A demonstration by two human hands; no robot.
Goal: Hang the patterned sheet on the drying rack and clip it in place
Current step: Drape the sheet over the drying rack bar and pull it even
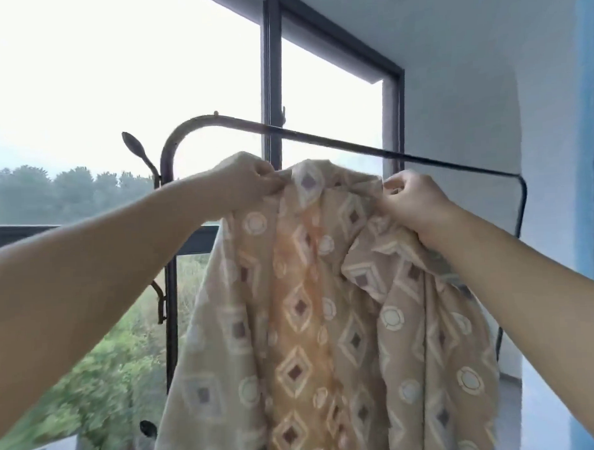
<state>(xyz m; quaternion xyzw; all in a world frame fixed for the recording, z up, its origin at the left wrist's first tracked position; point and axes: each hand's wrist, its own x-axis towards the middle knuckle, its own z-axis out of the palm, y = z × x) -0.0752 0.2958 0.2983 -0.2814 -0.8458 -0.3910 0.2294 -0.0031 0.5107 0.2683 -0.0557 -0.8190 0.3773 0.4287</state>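
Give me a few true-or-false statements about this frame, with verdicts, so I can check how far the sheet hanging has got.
1. The left hand and the right hand both grip the patterned sheet near its top. True.
2. The patterned sheet is draped over the rack's top bar. False: the hands hold it up, and its top sits below the bar in the picture.
3. A clip pins the sheet in place. False: no clip shows anywhere.
4. The rack stands in front of a window. True.
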